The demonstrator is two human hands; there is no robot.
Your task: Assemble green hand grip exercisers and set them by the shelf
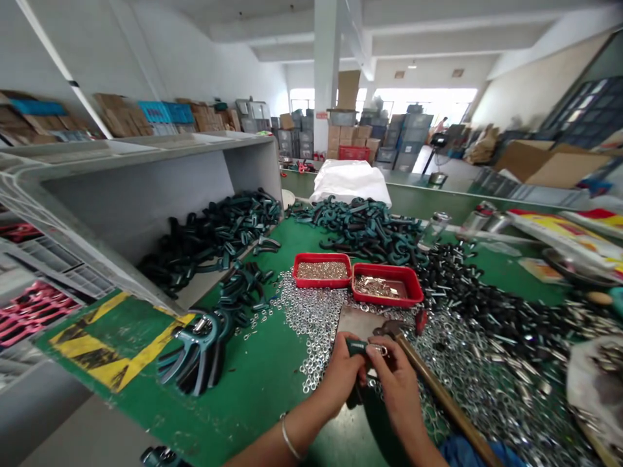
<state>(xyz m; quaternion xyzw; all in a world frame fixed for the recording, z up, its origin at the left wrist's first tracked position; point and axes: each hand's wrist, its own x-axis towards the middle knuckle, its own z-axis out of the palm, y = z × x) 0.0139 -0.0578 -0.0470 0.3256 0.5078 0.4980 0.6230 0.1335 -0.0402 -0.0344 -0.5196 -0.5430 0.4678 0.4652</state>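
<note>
My left hand [341, 375], with a bangle on the wrist, is closed around a dark green clamp handle piece [357, 347]. My right hand [400, 379] meets it from the other side, thumb and fingers pinching a small shiny coil spring [380, 350] at the piece's end. Fingers cover much of both parts. Just beyond the hands lies a metal plate [357, 319]. A hammer [428, 375] with a wooden handle rests close beside my right hand, its head near the plate. Finished-looking spring clamps [199, 350] stand in a cluster on the left.
Two red trays [321, 283] of small metal parts sit past the hands, amid scattered metal rings [316, 318]. Green handle pieces [370, 224] are heaped behind. A grey crate [253, 146] on its side spills more at left. Black-and-silver parts [487, 292] cover the right.
</note>
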